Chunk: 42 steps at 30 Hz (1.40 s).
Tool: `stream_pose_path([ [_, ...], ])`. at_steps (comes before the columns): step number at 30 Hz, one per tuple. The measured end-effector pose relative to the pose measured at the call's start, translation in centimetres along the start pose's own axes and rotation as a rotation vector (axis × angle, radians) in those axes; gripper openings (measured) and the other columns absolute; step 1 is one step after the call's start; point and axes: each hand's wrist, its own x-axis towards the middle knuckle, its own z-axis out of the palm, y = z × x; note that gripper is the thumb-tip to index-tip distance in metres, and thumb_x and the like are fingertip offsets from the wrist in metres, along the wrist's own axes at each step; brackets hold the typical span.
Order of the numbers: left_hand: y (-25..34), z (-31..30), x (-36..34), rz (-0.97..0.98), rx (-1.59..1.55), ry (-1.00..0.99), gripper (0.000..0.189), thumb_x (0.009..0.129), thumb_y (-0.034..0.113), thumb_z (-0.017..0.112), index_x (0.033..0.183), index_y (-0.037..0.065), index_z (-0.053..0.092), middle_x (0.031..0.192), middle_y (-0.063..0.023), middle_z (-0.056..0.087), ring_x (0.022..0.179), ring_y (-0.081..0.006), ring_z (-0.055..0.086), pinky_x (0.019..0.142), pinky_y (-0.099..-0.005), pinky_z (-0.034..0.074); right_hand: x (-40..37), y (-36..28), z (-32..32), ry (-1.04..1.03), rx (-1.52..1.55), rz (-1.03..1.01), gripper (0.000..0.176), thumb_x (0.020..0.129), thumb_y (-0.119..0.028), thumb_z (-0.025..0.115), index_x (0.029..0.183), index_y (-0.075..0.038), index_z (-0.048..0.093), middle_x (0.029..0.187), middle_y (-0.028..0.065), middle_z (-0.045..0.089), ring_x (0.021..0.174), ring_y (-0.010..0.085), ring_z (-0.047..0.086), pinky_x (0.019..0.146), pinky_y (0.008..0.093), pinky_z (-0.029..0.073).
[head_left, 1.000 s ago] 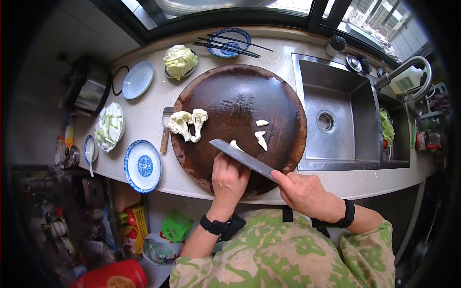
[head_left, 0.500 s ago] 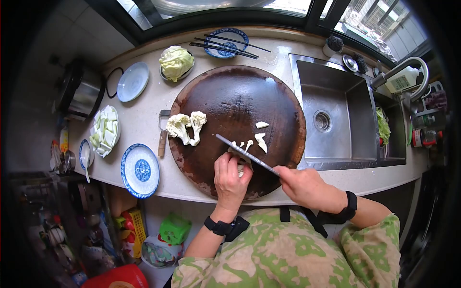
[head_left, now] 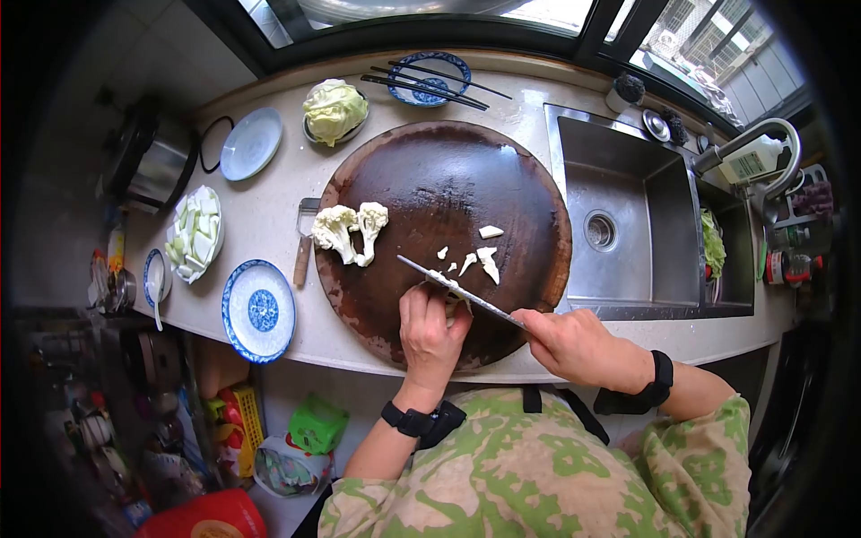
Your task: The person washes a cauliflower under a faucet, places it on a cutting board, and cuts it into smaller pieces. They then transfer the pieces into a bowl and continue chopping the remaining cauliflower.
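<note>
- The left hand (head_left: 430, 332) has its fingers bent close together, holding down a cauliflower piece (head_left: 455, 308) they mostly hide.
- The right hand (head_left: 569, 345) is wrapped round the handle of a knife (head_left: 480, 302), its blade just past the left fingertips.
- Slicing seems to be in hand; another stroke would call for those fingertips tucked clear.
- Beyond them, scraps (head_left: 489, 262) lie on the round wooden board (head_left: 448, 179); further left, florets (head_left: 334, 235).
- Off right, a sink (head_left: 619, 273); ahead, a window (head_left: 430, 34).
</note>
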Motion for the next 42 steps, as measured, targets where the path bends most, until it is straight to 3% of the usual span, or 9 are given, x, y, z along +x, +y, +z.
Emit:
stream_pose_path([
  [3, -0.1, 0.1, -0.2, -0.004, 0.026, -0.021, 0.029, 0.067, 0.004, 0.068, 0.094, -0.003, 0.059, 0.098, -0.0164, 0.055, 0.092, -0.034, 0.055, 0.078, -0.0405, 0.049, 1.1, -0.2, 0.2, -0.087, -0.034, 0.068, 0.023, 0.086, -0.011, 0.054, 0.107, -0.004, 0.05, 0.067, 0.016, 0.062, 0.061, 0.0366, 0.062, 0.052, 0.0449, 0.048],
  [8, -0.1, 0.2, -0.2, 0.01, 0.043, 0.028, 0.031, 0.066, 0.003, 0.068, 0.096, 0.0, 0.061, 0.098, -0.0152, 0.057, 0.09, -0.0334, 0.055, 0.078, -0.0407, 0.048, 0.9, 1.0, 1.1, 0.124, 0.017, 0.011, 0.021, 0.086, -0.011, 0.055, 0.105, -0.004, 0.051, 0.066, 0.0155, 0.061, 0.06, 0.0359, 0.061, 0.051, 0.0447, 0.048],
  [12, -0.4, 0.5, -0.6, 0.011, 0.002, 0.048, 0.035, 0.066, 0.004, 0.069, 0.099, 0.001, 0.061, 0.099, -0.0156, 0.056, 0.091, -0.0344, 0.055, 0.079, -0.0418, 0.048, 0.1, -0.3, 0.0, 0.124, -0.019, -0.067, 0.022, 0.085, -0.01, 0.056, 0.105, -0.004, 0.051, 0.066, 0.0135, 0.06, 0.059, 0.0335, 0.061, 0.05, 0.0425, 0.048],
  [18, -0.3, 0.4, -0.5, 0.008, 0.005, 0.043, 0.036, 0.064, 0.006, 0.071, 0.098, 0.001, 0.061, 0.098, -0.0152, 0.056, 0.091, -0.0356, 0.054, 0.079, -0.0412, 0.048, 0.4, 0.0, 0.0, 0.059, -0.092, -0.089, 0.022, 0.083, -0.009, 0.059, 0.102, -0.004, 0.05, 0.066, 0.0123, 0.06, 0.058, 0.0314, 0.062, 0.048, 0.0415, 0.047],
  [26, -0.4, 0.2, -0.5, -0.005, 0.019, 0.011, 0.029, 0.066, 0.005, 0.069, 0.093, -0.001, 0.06, 0.097, -0.015, 0.056, 0.09, -0.034, 0.055, 0.079, -0.041, 0.048, 2.9, -0.4, 0.3, -0.104, -0.094, 0.008, 0.015, 0.085, -0.012, 0.054, 0.096, -0.003, 0.049, 0.066, 0.0174, 0.061, 0.061, 0.039, 0.06, 0.052, 0.0475, 0.047],
  [30, -0.1, 0.2, -0.3, 0.01, 0.022, 0.063, 0.027, 0.066, 0.005, 0.069, 0.092, 0.001, 0.06, 0.095, -0.0147, 0.057, 0.09, -0.0335, 0.055, 0.079, -0.0407, 0.048, 1.9, 0.9, 0.9, 0.046, -0.001, 0.057, 0.014, 0.086, -0.013, 0.054, 0.096, -0.004, 0.05, 0.066, 0.0173, 0.061, 0.062, 0.038, 0.061, 0.053, 0.0467, 0.048],
  [34, -0.3, 0.2, -0.5, 0.022, 0.014, 0.036, 0.029, 0.067, 0.005, 0.068, 0.094, -0.003, 0.059, 0.094, -0.0163, 0.055, 0.091, -0.0353, 0.055, 0.078, -0.0417, 0.049, 0.9, -0.2, 0.0, 0.107, 0.002, -0.035, 0.015, 0.085, -0.011, 0.056, 0.097, -0.005, 0.05, 0.069, 0.0143, 0.062, 0.063, 0.0343, 0.062, 0.052, 0.0438, 0.048],
  [42, -0.3, 0.3, -0.6, 0.002, 0.01, 0.038, 0.033, 0.066, 0.007, 0.072, 0.097, -0.001, 0.06, 0.097, -0.0163, 0.056, 0.094, -0.0373, 0.054, 0.079, -0.0431, 0.049, 1.0, -0.6, -0.4, -0.012, -0.156, -0.104, 0.016, 0.082, -0.008, 0.058, 0.091, -0.003, 0.048, 0.064, 0.0118, 0.059, 0.055, 0.0317, 0.061, 0.045, 0.0416, 0.047],
])
